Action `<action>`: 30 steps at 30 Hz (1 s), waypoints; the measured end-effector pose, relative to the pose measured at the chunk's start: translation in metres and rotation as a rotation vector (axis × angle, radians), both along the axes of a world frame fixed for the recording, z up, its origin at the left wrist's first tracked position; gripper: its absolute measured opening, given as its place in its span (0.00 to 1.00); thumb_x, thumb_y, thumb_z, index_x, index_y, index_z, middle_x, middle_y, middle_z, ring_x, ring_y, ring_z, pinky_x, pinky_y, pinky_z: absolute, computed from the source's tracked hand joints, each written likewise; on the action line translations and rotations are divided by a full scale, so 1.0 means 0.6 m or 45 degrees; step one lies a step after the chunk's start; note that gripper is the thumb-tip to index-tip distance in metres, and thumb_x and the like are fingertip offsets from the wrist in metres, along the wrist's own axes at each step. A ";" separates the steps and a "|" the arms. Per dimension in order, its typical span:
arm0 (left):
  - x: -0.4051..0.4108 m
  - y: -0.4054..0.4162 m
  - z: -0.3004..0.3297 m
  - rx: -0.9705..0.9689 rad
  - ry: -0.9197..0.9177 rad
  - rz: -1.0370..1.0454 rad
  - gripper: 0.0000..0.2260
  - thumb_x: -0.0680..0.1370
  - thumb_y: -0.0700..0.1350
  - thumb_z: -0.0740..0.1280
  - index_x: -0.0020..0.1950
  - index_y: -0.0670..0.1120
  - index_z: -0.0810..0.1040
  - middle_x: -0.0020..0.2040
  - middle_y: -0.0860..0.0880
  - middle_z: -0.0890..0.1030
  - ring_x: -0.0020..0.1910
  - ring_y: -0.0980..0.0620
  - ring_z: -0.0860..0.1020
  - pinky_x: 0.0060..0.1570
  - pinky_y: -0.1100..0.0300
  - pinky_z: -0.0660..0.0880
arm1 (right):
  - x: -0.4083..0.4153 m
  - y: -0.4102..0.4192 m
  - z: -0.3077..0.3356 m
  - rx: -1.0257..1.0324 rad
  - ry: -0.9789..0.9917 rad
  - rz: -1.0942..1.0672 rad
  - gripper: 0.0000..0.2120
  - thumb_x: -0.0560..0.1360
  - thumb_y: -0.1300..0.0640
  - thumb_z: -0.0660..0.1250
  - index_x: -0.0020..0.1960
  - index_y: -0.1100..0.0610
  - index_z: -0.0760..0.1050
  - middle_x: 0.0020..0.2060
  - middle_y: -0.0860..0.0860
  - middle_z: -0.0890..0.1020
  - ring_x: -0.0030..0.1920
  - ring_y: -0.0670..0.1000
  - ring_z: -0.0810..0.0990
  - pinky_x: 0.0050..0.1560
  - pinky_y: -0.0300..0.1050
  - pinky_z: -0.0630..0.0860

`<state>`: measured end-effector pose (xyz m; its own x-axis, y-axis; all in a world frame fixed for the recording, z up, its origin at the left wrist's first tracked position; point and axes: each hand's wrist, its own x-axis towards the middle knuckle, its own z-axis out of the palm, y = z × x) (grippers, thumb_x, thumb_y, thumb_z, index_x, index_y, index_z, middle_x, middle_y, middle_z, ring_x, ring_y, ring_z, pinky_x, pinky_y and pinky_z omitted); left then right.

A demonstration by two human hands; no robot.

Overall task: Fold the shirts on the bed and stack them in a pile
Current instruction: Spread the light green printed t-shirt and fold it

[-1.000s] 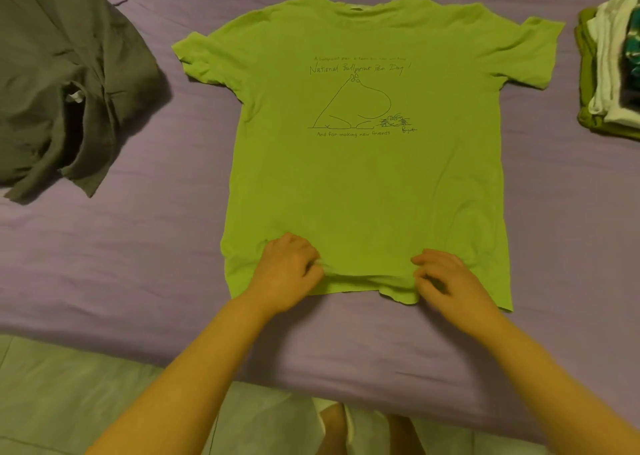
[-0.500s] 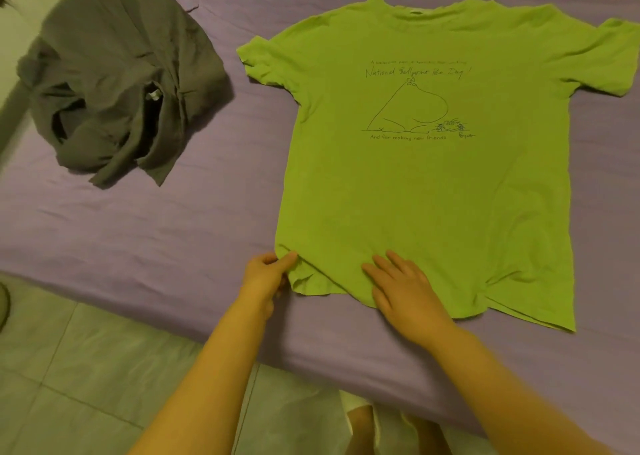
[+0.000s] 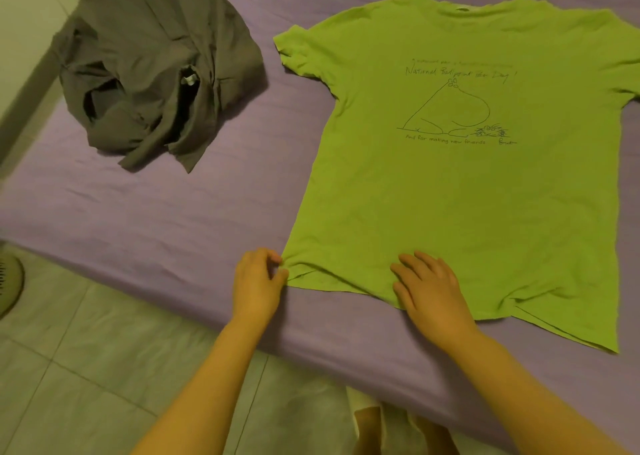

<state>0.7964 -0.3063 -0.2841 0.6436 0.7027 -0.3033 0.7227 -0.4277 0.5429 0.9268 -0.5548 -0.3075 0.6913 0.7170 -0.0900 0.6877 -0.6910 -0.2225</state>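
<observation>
A lime green T-shirt (image 3: 460, 191) with a line drawing and handwriting on its chest lies spread face up on the purple bed (image 3: 166, 219), collar away from me. My left hand (image 3: 258, 283) pinches the shirt's near left hem corner between thumb and fingers. My right hand (image 3: 427, 286) lies flat on the hem near its middle, fingers straight and spread. The hem's right end is rumpled and slants toward the bed edge.
A crumpled grey shirt (image 3: 156, 70) lies in a heap at the back left of the bed. Pale floor tiles (image 3: 86, 385) run along the near bed edge, with a round pale object (image 3: 8, 281) at the far left.
Both hands have slid left along the hem: the left from mid-hem to the left corner, the right from the right part to the middle and flattened. The view swung left, losing the folded pile.
</observation>
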 end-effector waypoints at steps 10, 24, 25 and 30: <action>0.007 -0.008 -0.018 0.271 0.045 -0.562 0.05 0.72 0.44 0.67 0.43 0.44 0.79 0.41 0.44 0.80 0.42 0.39 0.77 0.39 0.49 0.75 | 0.004 -0.002 -0.008 0.035 0.051 -0.033 0.19 0.74 0.49 0.54 0.54 0.54 0.80 0.54 0.53 0.82 0.55 0.59 0.80 0.56 0.58 0.75; 0.062 -0.079 0.029 0.394 0.003 -0.605 0.12 0.70 0.56 0.62 0.40 0.50 0.81 0.49 0.48 0.79 0.51 0.43 0.74 0.47 0.53 0.72 | -0.002 -0.007 -0.015 0.205 0.081 -0.109 0.18 0.73 0.50 0.55 0.50 0.51 0.82 0.53 0.53 0.82 0.55 0.60 0.80 0.55 0.62 0.74; 0.084 -0.106 0.029 0.353 -0.064 -0.698 0.12 0.71 0.54 0.62 0.43 0.49 0.81 0.51 0.47 0.79 0.53 0.43 0.75 0.49 0.51 0.73 | -0.001 -0.005 -0.014 0.225 0.081 -0.109 0.18 0.72 0.51 0.55 0.49 0.50 0.82 0.53 0.53 0.82 0.55 0.60 0.80 0.54 0.62 0.74; 0.137 -0.207 -0.017 0.396 0.201 -1.121 0.19 0.74 0.51 0.57 0.63 0.54 0.76 0.68 0.44 0.73 0.65 0.37 0.73 0.57 0.34 0.71 | 0.022 -0.061 -0.014 0.202 0.031 -0.230 0.13 0.67 0.57 0.63 0.46 0.51 0.83 0.50 0.53 0.84 0.54 0.62 0.80 0.52 0.62 0.76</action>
